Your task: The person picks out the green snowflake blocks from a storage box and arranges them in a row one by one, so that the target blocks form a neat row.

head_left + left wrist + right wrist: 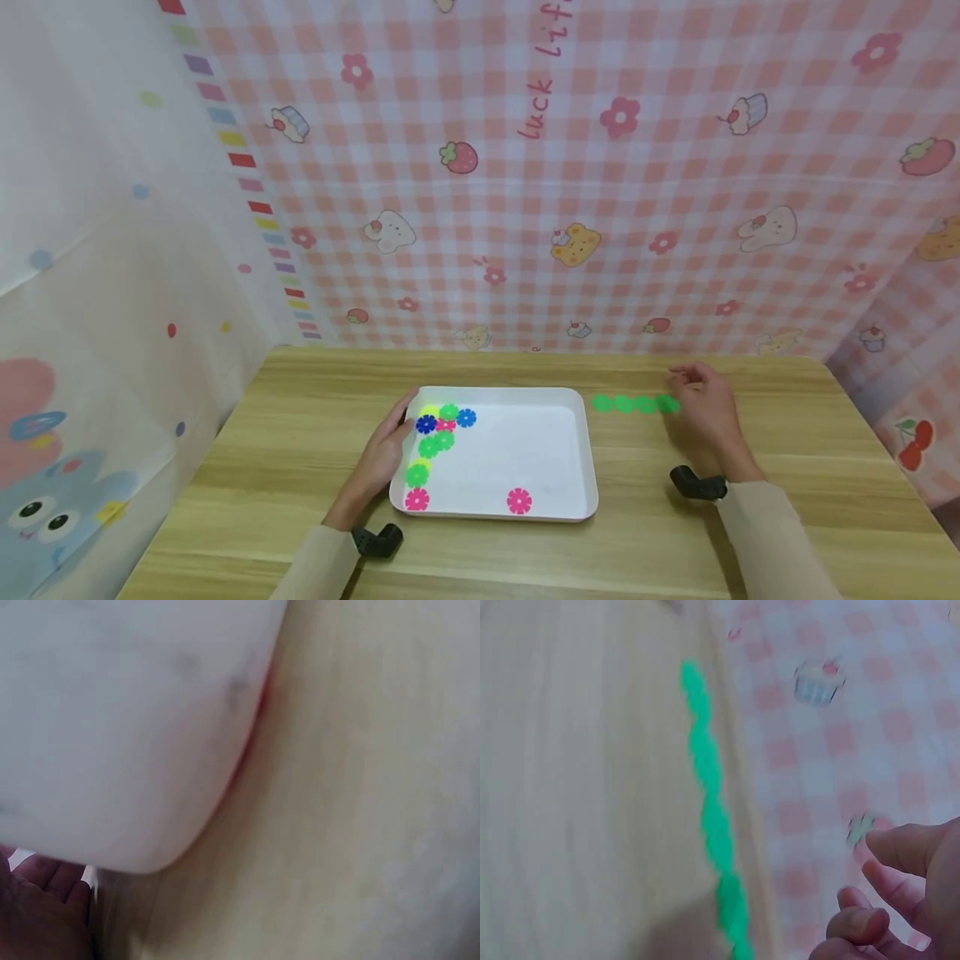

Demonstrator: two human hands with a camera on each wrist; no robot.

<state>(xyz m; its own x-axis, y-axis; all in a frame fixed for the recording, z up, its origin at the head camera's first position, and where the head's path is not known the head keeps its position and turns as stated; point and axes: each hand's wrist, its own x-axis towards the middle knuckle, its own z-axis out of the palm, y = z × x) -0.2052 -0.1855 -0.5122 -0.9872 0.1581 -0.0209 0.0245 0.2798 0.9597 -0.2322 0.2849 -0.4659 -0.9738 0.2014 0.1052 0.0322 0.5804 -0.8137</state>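
Observation:
A white tray (525, 454) holds several flower-shaped discs, mostly clustered at its left side: green, yellow, blue and pink, with one pink disc (519, 501) near its front edge. My left hand (380, 452) holds the tray's left edge, fingers along the outer wall and thumb at the rim; in the left wrist view the tray (135, 735) tilts up off the table. Right of the tray lies a row of green discs (624, 404), also seen in the right wrist view (707, 761). My right hand (707, 411) hovers at the row's right end, fingers loosely bent, nothing between them.
The wooden table (510, 558) runs back to a pink checked cloth (525, 250) with printed cupcakes and strawberries. A white printed cloth (112, 250) hangs on the left. Each wrist wears a black device.

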